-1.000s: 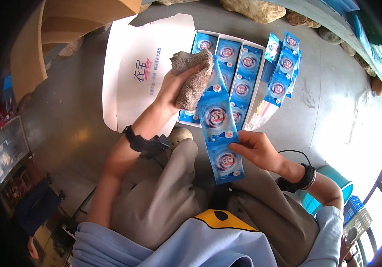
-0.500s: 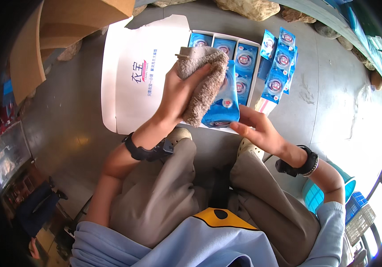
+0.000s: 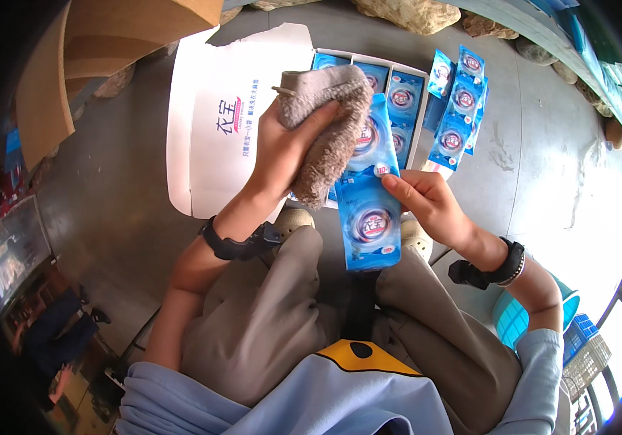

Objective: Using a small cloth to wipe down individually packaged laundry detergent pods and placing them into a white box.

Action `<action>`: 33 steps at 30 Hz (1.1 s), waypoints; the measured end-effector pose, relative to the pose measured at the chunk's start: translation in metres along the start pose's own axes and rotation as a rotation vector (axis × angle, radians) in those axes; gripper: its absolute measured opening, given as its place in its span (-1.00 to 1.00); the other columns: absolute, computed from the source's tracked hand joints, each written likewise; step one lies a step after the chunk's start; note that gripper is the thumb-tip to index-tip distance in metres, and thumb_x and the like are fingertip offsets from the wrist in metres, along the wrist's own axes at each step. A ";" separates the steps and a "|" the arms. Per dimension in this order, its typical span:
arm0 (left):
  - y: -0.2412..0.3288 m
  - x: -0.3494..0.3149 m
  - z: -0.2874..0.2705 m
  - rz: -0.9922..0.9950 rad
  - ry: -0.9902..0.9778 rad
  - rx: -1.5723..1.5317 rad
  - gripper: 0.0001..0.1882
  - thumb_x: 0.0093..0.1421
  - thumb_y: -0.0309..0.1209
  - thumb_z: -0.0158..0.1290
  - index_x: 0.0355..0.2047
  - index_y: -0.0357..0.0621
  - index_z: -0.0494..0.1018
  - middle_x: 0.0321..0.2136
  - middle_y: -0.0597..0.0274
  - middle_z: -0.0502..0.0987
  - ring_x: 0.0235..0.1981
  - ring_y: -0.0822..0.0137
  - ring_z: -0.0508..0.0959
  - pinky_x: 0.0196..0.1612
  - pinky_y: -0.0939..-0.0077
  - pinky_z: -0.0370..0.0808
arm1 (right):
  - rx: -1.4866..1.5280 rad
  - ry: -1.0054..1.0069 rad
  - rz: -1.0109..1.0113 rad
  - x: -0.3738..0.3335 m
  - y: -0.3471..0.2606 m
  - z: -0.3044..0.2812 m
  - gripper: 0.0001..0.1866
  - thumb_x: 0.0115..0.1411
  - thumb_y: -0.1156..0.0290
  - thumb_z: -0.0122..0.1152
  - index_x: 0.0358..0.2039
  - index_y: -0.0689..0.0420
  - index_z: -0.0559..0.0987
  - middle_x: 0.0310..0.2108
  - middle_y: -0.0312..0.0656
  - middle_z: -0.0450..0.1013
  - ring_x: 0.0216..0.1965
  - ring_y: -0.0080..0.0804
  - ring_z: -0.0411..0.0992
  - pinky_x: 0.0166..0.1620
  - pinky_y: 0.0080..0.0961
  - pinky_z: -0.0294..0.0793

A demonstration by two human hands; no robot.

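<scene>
My left hand (image 3: 282, 156) is closed around a folded grey-brown fluffy cloth (image 3: 336, 138). My right hand (image 3: 434, 206) pinches the right edge of a strip of blue sachets (image 3: 370, 228) between thumb and fingers, near the seam joining two of them. The lower sachet hangs down toward my knees; the upper one rises beside the cloth, which hides part of its left side. Behind both hands, a white box (image 3: 421, 127) holds more blue sachets (image 3: 403, 98) in divided compartments. Its white lid (image 3: 209, 159) lies folded out to the left.
Several blue sachet strips (image 3: 463, 101) lie on the grey floor (image 3: 521, 145) right of the box. A brown carton (image 3: 137, 43) stands at the upper left, with rocks (image 3: 408, 14) along the far edge. A turquoise bucket (image 3: 506, 319) and a grey crate (image 3: 590, 359) are at my right.
The lower sachet has unfolded and now hangs lower, its front showing. My right hand has shifted slightly right and closed on the strip's edge. My left hand keeps the cloth almost in place.
</scene>
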State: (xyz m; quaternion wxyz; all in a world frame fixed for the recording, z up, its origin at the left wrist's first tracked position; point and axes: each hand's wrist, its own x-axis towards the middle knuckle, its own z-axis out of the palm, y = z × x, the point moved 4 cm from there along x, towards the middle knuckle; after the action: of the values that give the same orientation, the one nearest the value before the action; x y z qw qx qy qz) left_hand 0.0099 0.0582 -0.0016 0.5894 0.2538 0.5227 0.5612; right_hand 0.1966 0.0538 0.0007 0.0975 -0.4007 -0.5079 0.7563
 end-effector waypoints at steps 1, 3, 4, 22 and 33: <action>-0.002 0.001 -0.003 -0.061 0.039 -0.063 -0.72 0.06 -0.51 0.03 -0.19 -0.34 0.34 -0.38 0.14 0.49 -0.46 0.42 0.52 -0.43 0.64 0.49 | -0.062 -0.042 0.023 -0.002 -0.001 -0.002 -0.64 0.19 0.23 -0.05 -0.57 0.27 0.45 -0.71 -0.45 0.14 -0.60 -0.76 0.05 -0.57 -0.66 0.11; 0.000 0.009 -0.015 -0.101 0.110 -0.063 -0.68 0.10 -0.36 0.00 -0.18 -0.32 0.34 -0.37 0.15 0.48 -0.43 0.41 0.51 -0.38 0.57 0.50 | -0.067 -0.056 -0.007 -0.007 -0.006 -0.003 -0.64 0.20 0.24 -0.06 -0.56 0.28 0.45 -0.71 -0.45 0.14 -0.60 -0.76 0.05 -0.57 -0.66 0.11; -0.001 0.015 -0.023 -0.130 0.126 -0.037 -0.65 0.11 -0.30 -0.01 -0.18 -0.32 0.34 -0.37 0.18 0.47 -0.41 0.42 0.51 -0.35 0.55 0.49 | -0.075 -0.069 -0.039 -0.012 -0.008 -0.003 -0.65 0.20 0.25 -0.07 -0.54 0.29 0.46 -0.70 -0.45 0.14 -0.60 -0.76 0.04 -0.57 -0.66 0.10; -0.010 -0.004 0.013 -0.168 -0.223 0.114 -0.59 -0.09 -0.51 0.16 -0.20 -0.28 0.34 -0.35 0.23 0.48 -0.38 0.46 0.49 -0.28 0.61 0.45 | -0.376 0.027 -0.203 0.000 -0.007 0.002 -0.72 0.11 0.45 0.03 -0.69 0.31 0.37 -0.82 -0.11 0.20 -0.78 -0.57 0.12 -0.68 -0.48 0.12; -0.007 -0.003 0.017 -0.244 -0.102 -0.034 -0.72 -0.05 -0.53 0.13 -0.29 -0.33 0.39 -0.43 0.11 0.51 -0.49 0.38 0.53 -0.44 0.59 0.50 | -0.319 0.079 -0.164 -0.012 -0.001 0.006 -0.71 0.11 0.46 0.04 -0.70 0.30 0.35 -0.84 -0.17 0.13 -0.77 -0.64 0.03 -0.70 -0.53 0.05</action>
State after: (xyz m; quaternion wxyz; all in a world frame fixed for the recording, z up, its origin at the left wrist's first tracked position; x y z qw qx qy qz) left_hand 0.0281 0.0590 -0.0012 0.6834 0.2064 0.5094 0.4805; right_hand 0.1997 0.0434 0.0083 0.1139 -0.3977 -0.6480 0.6395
